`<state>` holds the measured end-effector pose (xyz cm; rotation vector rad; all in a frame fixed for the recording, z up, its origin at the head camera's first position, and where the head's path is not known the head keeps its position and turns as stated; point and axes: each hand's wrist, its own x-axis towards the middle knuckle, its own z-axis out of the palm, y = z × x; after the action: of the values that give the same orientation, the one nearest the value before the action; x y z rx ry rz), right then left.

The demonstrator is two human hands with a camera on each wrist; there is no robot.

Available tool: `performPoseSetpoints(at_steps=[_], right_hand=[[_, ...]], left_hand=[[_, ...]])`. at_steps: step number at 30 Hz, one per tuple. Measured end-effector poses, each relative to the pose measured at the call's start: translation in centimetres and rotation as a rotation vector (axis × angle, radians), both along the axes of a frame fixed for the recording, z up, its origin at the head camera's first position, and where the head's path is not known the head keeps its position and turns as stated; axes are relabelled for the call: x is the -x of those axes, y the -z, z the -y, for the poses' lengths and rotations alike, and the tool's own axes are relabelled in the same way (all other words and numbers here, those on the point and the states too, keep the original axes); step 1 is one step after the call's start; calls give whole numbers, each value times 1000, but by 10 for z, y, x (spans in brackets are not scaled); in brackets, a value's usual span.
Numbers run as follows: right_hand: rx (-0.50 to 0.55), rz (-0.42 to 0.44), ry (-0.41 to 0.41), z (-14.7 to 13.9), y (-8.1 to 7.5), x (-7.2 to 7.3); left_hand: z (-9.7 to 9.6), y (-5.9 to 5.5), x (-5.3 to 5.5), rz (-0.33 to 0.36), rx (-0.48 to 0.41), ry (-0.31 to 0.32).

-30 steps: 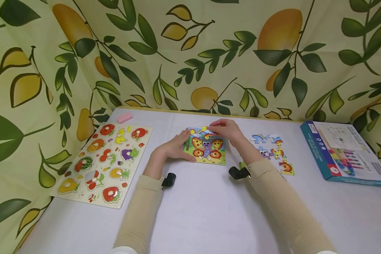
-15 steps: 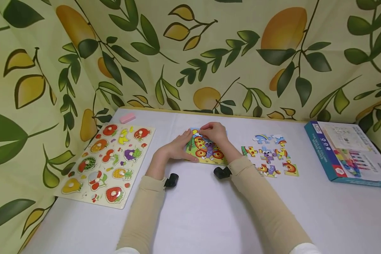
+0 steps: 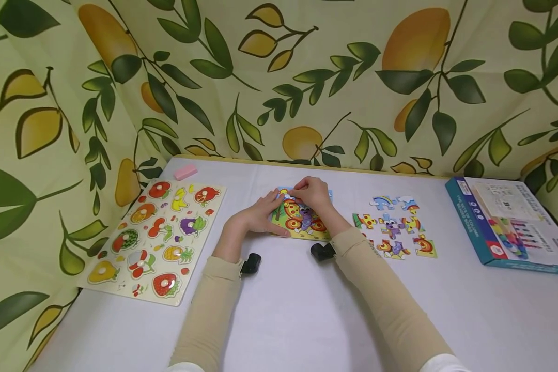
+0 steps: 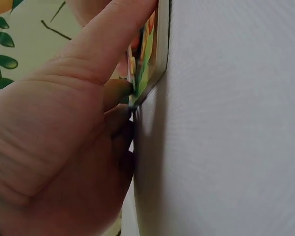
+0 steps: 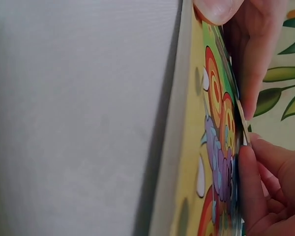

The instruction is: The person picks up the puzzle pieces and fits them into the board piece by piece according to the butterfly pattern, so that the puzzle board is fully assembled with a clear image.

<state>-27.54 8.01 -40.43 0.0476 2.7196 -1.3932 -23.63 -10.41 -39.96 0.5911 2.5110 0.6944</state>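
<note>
A square butterfly jigsaw puzzle (image 3: 290,232) lies on the white table in front of me. My left hand (image 3: 259,216) spans its left side with extended fingers, the thumb at the near edge. In the left wrist view that thumb reaches along the puzzle's corner. My right hand (image 3: 314,195) is over the puzzle's upper part and pinches a thin puzzle piece (image 5: 244,122) between thumb and finger. The piece is tilted against the puzzle's surface, its picture mostly hidden. Loose puzzle pieces (image 3: 392,227), several in number, lie spread to the right of my right hand.
On the left lies a fruit peg board (image 3: 200,206), with a pink block (image 3: 185,172) behind it. A blue-edged box (image 3: 511,222) lies at the far right. Leaf-patterned cloth (image 3: 242,113) rises behind the table and along its left side.
My right hand moved left across the top of the puzzle, uncovering more loose pieces, then stayed nearly still over the last half second. My left hand has kept its place at the puzzle's left side.
</note>
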Motion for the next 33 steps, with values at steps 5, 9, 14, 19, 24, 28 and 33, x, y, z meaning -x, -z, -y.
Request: performPoseSetpoints(at_steps=[5, 9, 14, 19, 24, 28, 33], right_hand=[[-9, -17, -13, 2, -2, -2], [-18, -10, -21, 2, -1, -1], [-46, -1, -21, 0, 1, 2], [-35, 25, -35, -3, 1, 3], [-2, 66, -78, -8, -1, 3], [-12, 54, -97, -12, -2, 3], [-21, 49, -82, -11, -1, 4]], left_hand=[[-1, -4, -1, -5, 19, 5], [-2, -5, -2, -10, 26, 8], [-2, -5, -1, -35, 52, 31], [-4, -5, 0, -61, 100, 57], [-5, -6, 0, -57, 119, 49], [-5, -6, -1, -62, 103, 49], [-5, -7, -1, -61, 93, 54]])
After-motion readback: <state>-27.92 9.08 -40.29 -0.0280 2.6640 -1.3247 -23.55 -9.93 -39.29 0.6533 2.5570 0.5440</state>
